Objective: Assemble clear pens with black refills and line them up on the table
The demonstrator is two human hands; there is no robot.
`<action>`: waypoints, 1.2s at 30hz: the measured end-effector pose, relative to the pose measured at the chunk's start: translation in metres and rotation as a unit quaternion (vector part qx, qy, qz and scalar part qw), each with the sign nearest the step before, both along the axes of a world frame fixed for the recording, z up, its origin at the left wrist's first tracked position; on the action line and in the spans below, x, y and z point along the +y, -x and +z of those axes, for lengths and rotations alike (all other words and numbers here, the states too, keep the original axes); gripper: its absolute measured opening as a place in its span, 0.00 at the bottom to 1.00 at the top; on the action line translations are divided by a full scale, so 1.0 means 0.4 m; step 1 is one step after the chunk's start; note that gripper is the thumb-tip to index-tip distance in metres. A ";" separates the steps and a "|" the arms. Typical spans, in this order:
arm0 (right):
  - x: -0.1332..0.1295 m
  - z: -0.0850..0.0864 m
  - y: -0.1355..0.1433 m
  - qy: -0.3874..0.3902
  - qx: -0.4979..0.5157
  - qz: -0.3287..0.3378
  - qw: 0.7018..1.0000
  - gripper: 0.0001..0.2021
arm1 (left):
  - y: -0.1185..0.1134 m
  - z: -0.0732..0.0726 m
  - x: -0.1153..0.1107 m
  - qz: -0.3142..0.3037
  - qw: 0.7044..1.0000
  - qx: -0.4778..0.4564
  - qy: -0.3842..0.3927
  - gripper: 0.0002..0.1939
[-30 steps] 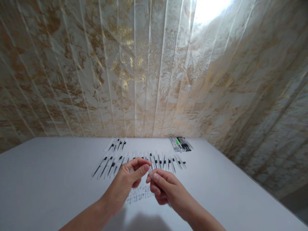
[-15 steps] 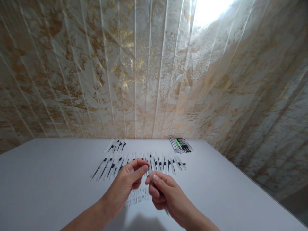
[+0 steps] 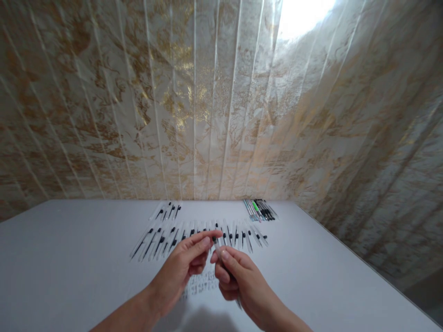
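Observation:
My right hand (image 3: 238,276) is closed around a slim pen (image 3: 218,247) with a clear, whitish barrel, tilted so that its upper end points away to the left. Its lower end sticks out beneath the hand. A small black piece (image 3: 214,239) shows at the upper end. My left hand (image 3: 183,258) is at that end, with the thumb beside the black piece and the index finger stretched across it. The other left fingers are curled. Behind both hands lies a long row of clear pen parts with black pieces (image 3: 162,240), partly hidden by the fingers.
A small group of similar pen parts (image 3: 168,211) lies at the back left of the white table (image 3: 86,258). Several pens (image 3: 261,210), one bright green, lie at the back right. Below the hands is a patch of small dark marks (image 3: 202,282). A gold-patterned curtain (image 3: 194,115) hangs behind.
My left index finger has straightened to the right over the pen's end, and the black piece there now shows. My right hand has hardly moved.

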State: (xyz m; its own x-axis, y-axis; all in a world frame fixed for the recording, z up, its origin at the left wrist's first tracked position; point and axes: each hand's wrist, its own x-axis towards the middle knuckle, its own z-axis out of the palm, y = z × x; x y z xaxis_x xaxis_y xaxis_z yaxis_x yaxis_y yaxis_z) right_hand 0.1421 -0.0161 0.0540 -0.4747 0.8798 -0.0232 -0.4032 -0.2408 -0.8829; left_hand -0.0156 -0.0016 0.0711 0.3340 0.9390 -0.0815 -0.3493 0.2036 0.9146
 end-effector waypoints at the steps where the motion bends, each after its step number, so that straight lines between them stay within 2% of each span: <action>1: 0.000 -0.001 0.000 -0.002 0.000 0.000 1.000 0.19 | -0.001 0.001 -0.001 -0.004 1.000 -0.006 0.001 0.26; 4: -0.004 -0.002 0.003 -0.001 -0.004 0.006 1.000 0.19 | -0.003 -0.002 -0.001 -0.010 1.000 0.005 -0.007 0.19; 7: -0.007 -0.002 0.006 0.004 -0.002 0.005 1.000 0.19 | -0.002 -0.007 0.000 0.012 1.000 0.014 0.000 0.16; 12: -0.004 -0.009 0.007 0.007 0.013 -0.002 1.000 0.18 | -0.002 -0.005 0.000 0.004 1.000 -0.017 0.015 0.24; 15: -0.005 -0.016 0.011 0.006 0.011 0.003 1.000 0.18 | -0.006 -0.008 0.001 -0.006 1.000 -0.018 0.009 0.19; 19: -0.008 -0.016 0.014 0.018 0.013 0.001 1.000 0.19 | -0.004 -0.016 0.005 0.019 1.000 -0.004 0.017 0.15; 24: -0.005 -0.015 0.014 0.022 0.023 -0.012 0.999 0.19 | -0.001 -0.014 0.002 0.013 0.999 -0.027 0.021 0.24; 27: -0.006 -0.018 0.017 0.022 0.018 -0.006 1.000 0.19 | -0.004 -0.018 0.000 -0.005 1.000 -0.021 0.019 0.18; 31: -0.008 -0.018 0.018 0.031 0.018 -0.007 0.999 0.20 | -0.005 -0.022 0.001 0.014 1.000 -0.006 0.023 0.15; 36: -0.009 -0.014 0.017 0.038 0.031 -0.010 0.999 0.19 | -0.006 -0.021 0.004 0.010 0.999 -0.032 0.022 0.21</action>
State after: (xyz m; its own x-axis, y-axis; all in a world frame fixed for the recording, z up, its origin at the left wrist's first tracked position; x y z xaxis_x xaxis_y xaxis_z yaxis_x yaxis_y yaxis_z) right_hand 0.1355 -0.0196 0.0485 -0.4596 0.8860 -0.0609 -0.4621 -0.2972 -0.8355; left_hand -0.0131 0.0001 0.0629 0.3207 0.9418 -0.1012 -0.4107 0.2346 0.8811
